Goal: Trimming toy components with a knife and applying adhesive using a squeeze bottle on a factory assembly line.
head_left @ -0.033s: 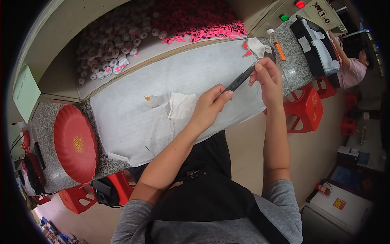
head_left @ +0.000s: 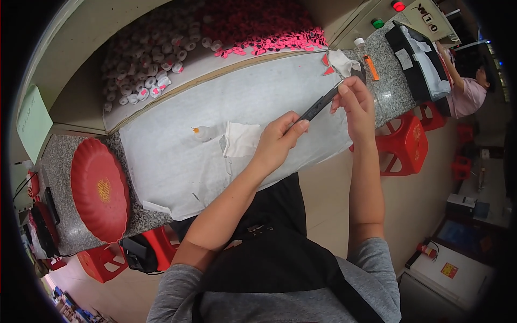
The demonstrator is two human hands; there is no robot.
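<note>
My left hand (head_left: 281,141) is closed around the handle of a black utility knife (head_left: 319,106), which slants up to the right over the worktop. At its far end, my right hand (head_left: 356,105) pinches the thin metal tip between thumb and fingers. Beneath both hands lies a white sheet (head_left: 177,156) covering the table. A folded white cloth (head_left: 243,139) rests on it left of my left hand, beside a small clear bottle (head_left: 203,134) with an orange tip. Just beyond my right hand are small red triangular pieces (head_left: 327,64) and a crumpled white cloth (head_left: 341,62).
At the back, a bin holds many white roll-shaped pieces (head_left: 142,75) and pink pieces (head_left: 285,42). A red scalloped tray (head_left: 81,185) sits at left. To the right are an orange item (head_left: 371,68), a black box (head_left: 408,62), red stools (head_left: 412,142) and another person (head_left: 467,96).
</note>
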